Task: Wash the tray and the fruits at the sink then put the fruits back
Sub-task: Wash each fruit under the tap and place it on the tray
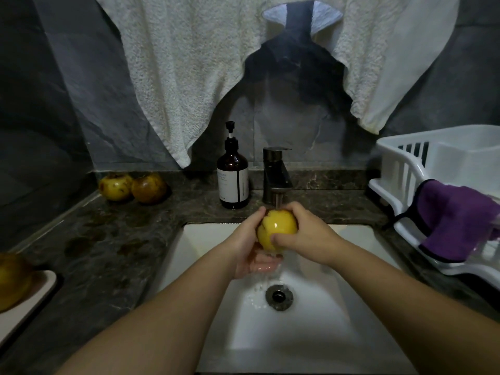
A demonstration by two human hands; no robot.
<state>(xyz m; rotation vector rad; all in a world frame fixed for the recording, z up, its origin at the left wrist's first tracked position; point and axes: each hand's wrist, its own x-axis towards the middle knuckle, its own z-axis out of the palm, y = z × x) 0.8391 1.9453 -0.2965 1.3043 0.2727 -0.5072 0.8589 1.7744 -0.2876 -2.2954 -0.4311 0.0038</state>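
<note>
Both hands hold a yellow fruit under running water from the faucet, over the white sink. My left hand cups the fruit from the left and below, while my right hand grips it from the right, thumb across its front. Two spotted yellow-brown fruits sit on the counter at the back left. Another fruit lies on the pale tray at the left edge.
A brown soap pump bottle stands left of the faucet. On the right is a white dish rack with a purple cloth draped over its edge. White towels hang above. The sink drain is below my hands.
</note>
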